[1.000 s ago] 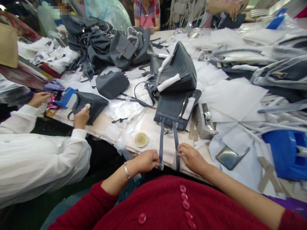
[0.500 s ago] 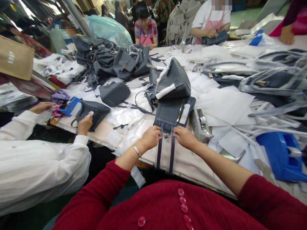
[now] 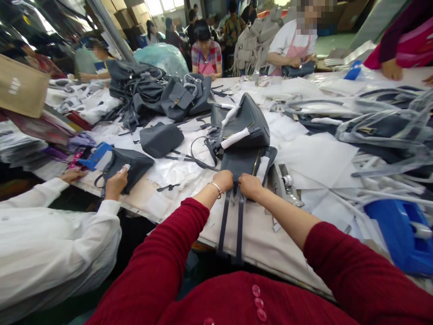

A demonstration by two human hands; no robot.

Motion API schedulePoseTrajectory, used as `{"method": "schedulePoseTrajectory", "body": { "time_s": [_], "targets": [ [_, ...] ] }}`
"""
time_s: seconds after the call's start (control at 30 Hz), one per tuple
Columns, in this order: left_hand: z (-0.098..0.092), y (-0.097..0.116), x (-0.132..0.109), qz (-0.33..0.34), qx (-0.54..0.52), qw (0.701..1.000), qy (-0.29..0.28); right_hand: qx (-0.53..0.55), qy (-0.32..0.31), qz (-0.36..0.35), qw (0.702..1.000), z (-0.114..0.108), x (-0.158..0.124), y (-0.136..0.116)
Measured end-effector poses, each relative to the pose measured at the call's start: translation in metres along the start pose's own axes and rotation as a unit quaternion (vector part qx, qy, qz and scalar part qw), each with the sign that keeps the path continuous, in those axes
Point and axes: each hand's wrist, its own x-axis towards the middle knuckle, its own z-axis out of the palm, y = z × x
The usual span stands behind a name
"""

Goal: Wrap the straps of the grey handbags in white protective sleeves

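A dark grey backpack (image 3: 238, 163) with a gold zipper and a white-wrapped part lies flat on the table in front of me. My left hand (image 3: 223, 180) is closed at the left of its near edge. Close beside it, my right hand (image 3: 249, 185) is closed on the same edge. Two dark straps (image 3: 222, 228) run from under my hands toward the table's front edge. Behind, another dark grey bag (image 3: 252, 122) with white-wrapped handles rests against the backpack. A grey tape dispenser (image 3: 287, 183) stands right of my right hand.
A co-worker's hand (image 3: 117, 183) on the left holds another grey bag (image 3: 130, 164). A heap of grey bags (image 3: 142, 90) lies at the back left. White paper sheets (image 3: 314, 158) and a blue tape dispenser (image 3: 392, 230) are on the right.
Both hands have moved slightly forward, closer together, onto the backpack's near edge, and their fingers are more tightly curled. The co-worker's left hand has come away from the blue dispenser.
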Motion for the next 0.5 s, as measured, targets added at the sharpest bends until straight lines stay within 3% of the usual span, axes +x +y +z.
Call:
{"method": "schedulePoseTrajectory", "body": {
  "time_s": [0.1, 0.2, 0.33, 0.4, 0.43, 0.5],
  "targets": [
    [0.007, 0.003, 0.011, -0.004, -0.030, 0.998, 0.054, -0.005, 0.009, 0.015, 1.000, 0.003, 0.005, 0.002],
    [0.015, 0.000, 0.004, -0.007, -0.073, 0.990, 0.121, -0.004, 0.012, 0.026, 1.000, 0.007, 0.007, 0.004],
    [0.034, -0.012, -0.040, -0.039, -0.149, 0.960, 0.234, 0.007, 0.011, 0.034, 0.999, 0.010, 0.009, 0.005],
    [0.051, -0.016, -0.072, -0.074, -0.260, 0.915, 0.298, 0.015, 0.011, 0.038, 0.999, 0.010, 0.010, 0.004],
    [0.060, -0.017, -0.088, -0.101, -0.314, 0.894, 0.302, 0.020, 0.011, 0.040, 0.999, 0.011, 0.011, 0.004],
    [0.078, -0.013, -0.113, -0.155, -0.452, 0.850, 0.223, 0.029, 0.012, 0.044, 0.999, 0.013, 0.013, 0.003]
  ]
}}
